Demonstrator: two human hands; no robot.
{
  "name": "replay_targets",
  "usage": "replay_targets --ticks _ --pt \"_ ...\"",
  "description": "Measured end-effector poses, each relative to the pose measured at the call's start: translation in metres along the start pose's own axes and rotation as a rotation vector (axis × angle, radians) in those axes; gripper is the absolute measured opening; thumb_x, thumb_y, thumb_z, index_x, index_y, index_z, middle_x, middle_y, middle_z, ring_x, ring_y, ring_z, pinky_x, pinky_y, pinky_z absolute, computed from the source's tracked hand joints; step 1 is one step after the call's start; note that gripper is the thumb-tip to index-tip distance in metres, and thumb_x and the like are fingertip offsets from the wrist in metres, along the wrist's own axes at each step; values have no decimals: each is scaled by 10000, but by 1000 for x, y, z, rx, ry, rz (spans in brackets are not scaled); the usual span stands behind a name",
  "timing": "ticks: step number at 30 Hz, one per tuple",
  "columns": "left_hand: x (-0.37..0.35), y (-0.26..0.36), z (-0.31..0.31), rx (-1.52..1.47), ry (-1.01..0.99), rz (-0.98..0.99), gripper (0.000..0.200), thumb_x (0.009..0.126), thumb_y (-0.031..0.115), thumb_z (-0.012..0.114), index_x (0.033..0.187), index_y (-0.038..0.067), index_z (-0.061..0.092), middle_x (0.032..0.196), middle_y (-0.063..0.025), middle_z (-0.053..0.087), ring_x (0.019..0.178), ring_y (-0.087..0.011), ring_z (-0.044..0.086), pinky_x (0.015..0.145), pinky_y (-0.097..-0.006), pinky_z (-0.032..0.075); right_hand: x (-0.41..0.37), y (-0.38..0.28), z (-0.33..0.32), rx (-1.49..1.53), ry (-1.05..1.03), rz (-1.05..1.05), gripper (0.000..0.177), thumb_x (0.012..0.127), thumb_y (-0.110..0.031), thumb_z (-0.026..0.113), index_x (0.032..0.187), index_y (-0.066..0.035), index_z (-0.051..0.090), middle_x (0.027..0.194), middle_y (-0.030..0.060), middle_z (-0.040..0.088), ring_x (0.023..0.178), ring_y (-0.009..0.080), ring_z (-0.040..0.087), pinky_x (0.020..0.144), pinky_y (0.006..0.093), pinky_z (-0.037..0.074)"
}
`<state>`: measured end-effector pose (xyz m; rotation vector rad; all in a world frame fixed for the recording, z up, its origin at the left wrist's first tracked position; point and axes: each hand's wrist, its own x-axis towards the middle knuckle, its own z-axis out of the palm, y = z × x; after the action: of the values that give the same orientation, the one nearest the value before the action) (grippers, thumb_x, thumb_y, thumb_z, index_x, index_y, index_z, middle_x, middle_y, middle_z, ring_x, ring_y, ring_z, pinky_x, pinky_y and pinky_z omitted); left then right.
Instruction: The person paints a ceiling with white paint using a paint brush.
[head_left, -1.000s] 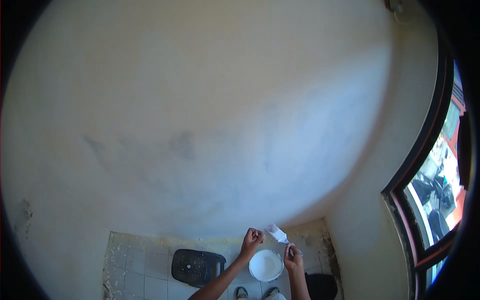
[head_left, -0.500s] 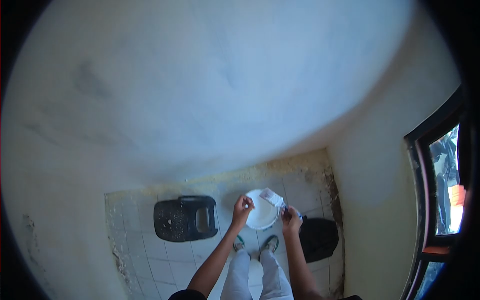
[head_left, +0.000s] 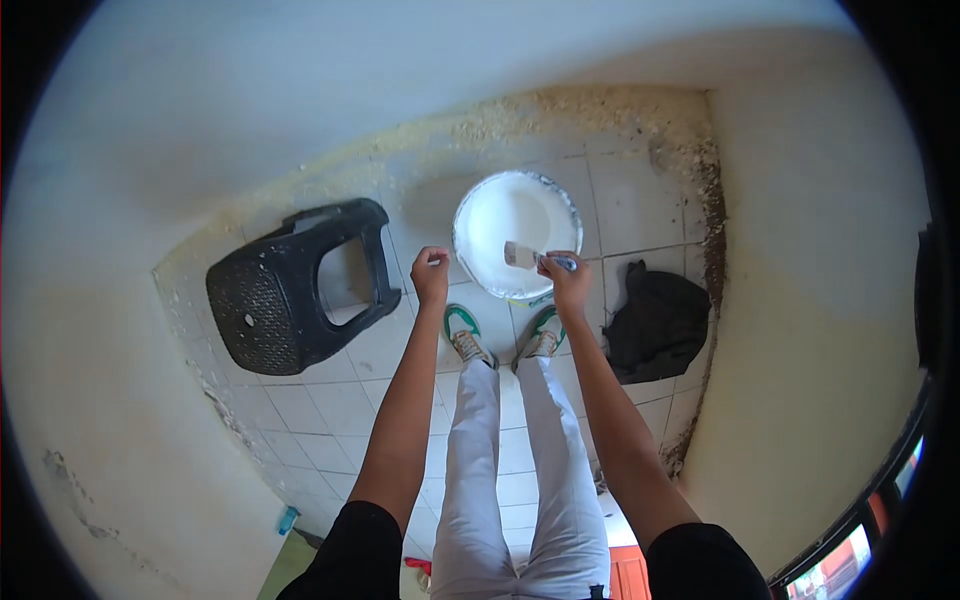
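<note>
My right hand (head_left: 568, 282) is closed round the handle of a paintbrush (head_left: 521, 255). The brush's flat, pale bristles point left, over the open top of a white bucket (head_left: 487, 222) standing on the floor before my feet. White paint coats the bucket's inside and smears its rim. Just left of the bucket, my left hand (head_left: 430, 276) hangs with its fingers curled together; whether a small thing sits between them cannot be made out.
A black plastic stool (head_left: 270, 315) lies on its side at the left. Dark cloth or a bag (head_left: 660, 322) rests on the tiles at the right. Walls (head_left: 800, 250) meet the floor with crumbling, flaking edges. A window (head_left: 840, 570) shows at lower right.
My view has tilted down, so bucket, stool and feet appear higher and larger. The brush has gone from tilted up beside the bucket's rim to level above its opening.
</note>
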<state>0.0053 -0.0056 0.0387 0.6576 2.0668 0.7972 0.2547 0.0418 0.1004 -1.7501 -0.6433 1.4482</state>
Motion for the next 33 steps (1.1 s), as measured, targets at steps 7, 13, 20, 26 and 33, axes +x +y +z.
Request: replay_targets --ticks 7,13,20,26,33 --pt "4 -42 7 73 -5 18 153 847 25 705 1000 26 697 922 -80 714 831 -163 670 723 -280 531 44 87 46 -179 -22 -75 124 837 -1 687 928 80 712 777 149 724 713 187 725 696 295 598" --pt "13 -35 13 96 -63 -1 207 844 58 738 1048 48 703 948 -75 731 827 -164 683 758 -291 530 68 127 63 -293 -27 -102 150 808 -11 709 936 66 723 726 142 715 687 183 715 672 292 559" --pt "21 -28 19 288 -8 18 195 827 186 775 987 115 688 913 9 750 809 -187 706 762 -361 466 73 138 77 -351 -70 -158 139 800 -28 718 918 43 729 720 144 707 674 195 693 682 314 533" --pt "23 -28 22 329 6 -27 176 817 205 786 946 140 686 900 26 755 828 -193 700 797 -413 387 68 140 86 -471 -37 -270 120 800 -34 725 899 34 725 735 161 705 691 235 704 698 331 534" --pt "22 -24 22 397 17 -12 184 805 238 799 922 149 688 875 37 749 806 -198 685 801 -422 349 68 140 89 -425 -50 -232 120 803 -34 723 899 38 719 734 156 705 693 223 703 688 329 531"
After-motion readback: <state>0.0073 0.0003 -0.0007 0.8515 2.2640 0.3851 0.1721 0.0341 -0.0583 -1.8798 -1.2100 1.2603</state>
